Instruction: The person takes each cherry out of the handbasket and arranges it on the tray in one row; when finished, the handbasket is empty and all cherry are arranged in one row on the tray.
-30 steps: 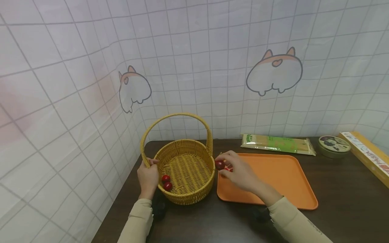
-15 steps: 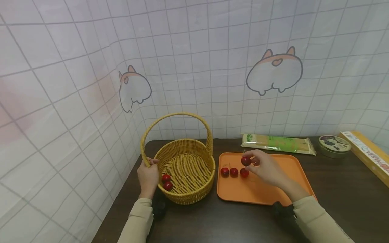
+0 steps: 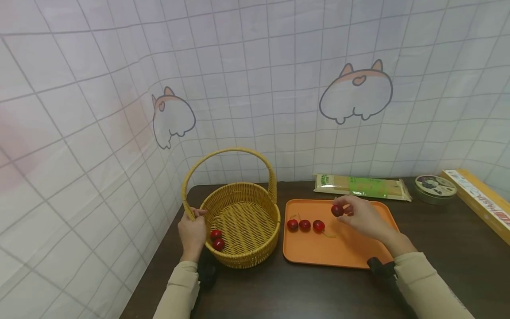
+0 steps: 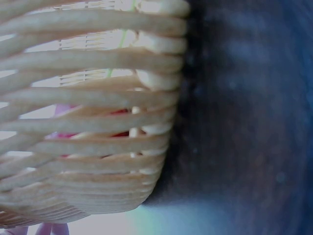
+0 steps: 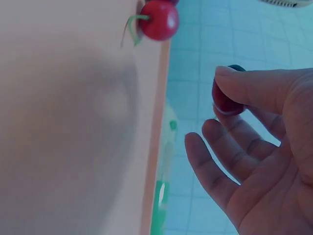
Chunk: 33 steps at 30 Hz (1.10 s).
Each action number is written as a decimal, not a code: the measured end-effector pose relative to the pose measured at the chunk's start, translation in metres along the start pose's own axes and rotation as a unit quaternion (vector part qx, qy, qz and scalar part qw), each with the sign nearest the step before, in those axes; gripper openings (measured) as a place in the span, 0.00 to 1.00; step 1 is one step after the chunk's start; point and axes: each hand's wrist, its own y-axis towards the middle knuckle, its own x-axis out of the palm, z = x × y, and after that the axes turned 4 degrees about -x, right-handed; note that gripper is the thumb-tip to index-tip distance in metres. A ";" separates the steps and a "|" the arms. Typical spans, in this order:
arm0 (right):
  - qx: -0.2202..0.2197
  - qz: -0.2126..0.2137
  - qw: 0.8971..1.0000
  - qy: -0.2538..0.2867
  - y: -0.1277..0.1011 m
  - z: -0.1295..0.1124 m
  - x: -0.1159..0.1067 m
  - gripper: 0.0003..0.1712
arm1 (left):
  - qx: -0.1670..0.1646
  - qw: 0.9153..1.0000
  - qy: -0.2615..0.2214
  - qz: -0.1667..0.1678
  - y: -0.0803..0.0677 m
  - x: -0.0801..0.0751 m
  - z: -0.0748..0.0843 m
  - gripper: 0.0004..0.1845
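At the left side of a yellow wicker basket (image 3: pixel 275 232), my left hand (image 3: pixel 193 232) grips the rim where the tall handle (image 3: pixel 239 150) joins it. Two red cherries (image 3: pixel 218 244) lie inside the basket, near its front left wall. Between thumb and fingers my right hand (image 3: pixel 364 219) pinches a dark red cherry (image 5: pixel 226 100), held above the orange tray (image 3: pixel 318 254). Three more cherries (image 3: pixel 304 225) sit in a row on the tray's left part; the rightmost cherry (image 5: pixel 159 20) shows its green stem in the right wrist view. Basket weave (image 4: pixel 93 112) fills much of the left wrist view.
Behind the tray lies a green-labelled clear packet of noodles (image 3: pixel 362 186). A round tin (image 3: pixel 435 188) and a long yellow pasta box (image 3: pixel 482 201) stand at the back right. A grid-patterned cloth wall (image 3: pixel 255 88) borders the dark table (image 3: pixel 275 292) at the back and left.
My right hand has moved right, from beside the basket's rim to over the tray's right half, with the cherry still pinched. Three tray cherries came into view. My left hand stays on the basket.
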 end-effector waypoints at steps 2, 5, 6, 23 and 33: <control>0.006 -0.008 1.000 -0.003 -0.001 0.004 0.000 0.21 | 0.002 1.000 0.002 0.001 0.000 0.000 -0.001 0.09; 0.017 -0.023 1.000 -0.007 -0.002 0.010 0.001 0.21 | 0.004 1.000 0.002 0.001 0.001 0.000 -0.001 0.08; 0.020 -0.028 0.999 -0.010 -0.002 0.012 0.001 0.20 | 0.005 1.000 0.002 0.002 0.001 0.001 -0.001 0.08; 0.037 -0.089 0.995 0.020 -0.002 0.023 0.009 0.21 | 0.006 1.000 -0.002 -0.001 0.001 0.000 0.000 0.09; 0.034 -0.101 0.994 0.024 -0.003 0.017 0.013 0.21 | -0.002 1.000 -0.003 0.001 0.000 0.000 0.000 0.09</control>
